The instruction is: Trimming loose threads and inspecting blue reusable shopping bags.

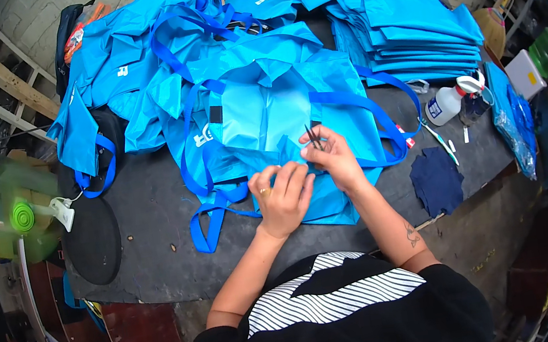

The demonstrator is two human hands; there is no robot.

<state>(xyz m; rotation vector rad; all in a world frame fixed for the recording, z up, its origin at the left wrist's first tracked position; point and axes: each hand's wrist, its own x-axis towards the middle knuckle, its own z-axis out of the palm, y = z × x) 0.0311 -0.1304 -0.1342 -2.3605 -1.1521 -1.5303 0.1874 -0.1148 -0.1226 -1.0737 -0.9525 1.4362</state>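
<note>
A bright blue tote bag (266,113) lies in front of me, its mouth spread to show the pale lining. Dark blue webbing handles (377,116) loop out on both sides, and a black fastener patch (216,114) sits inside the rim. My left hand (283,199) is closed with its fingers pinching the near edge of the bag. Just beside it, my right hand (333,157) grips small dark thread snips (313,138), blades pointing up and away over the bag. The exact spot under the fingers is hidden.
More blue bags (136,71) are heaped at the back left; a folded stack (408,35) stands back right. A spray bottle (444,107), toothbrush (442,143) and navy cloth (436,181) lie right on the dark table (155,269). Left are a round black pad (92,242) and spinning green fan (22,216).
</note>
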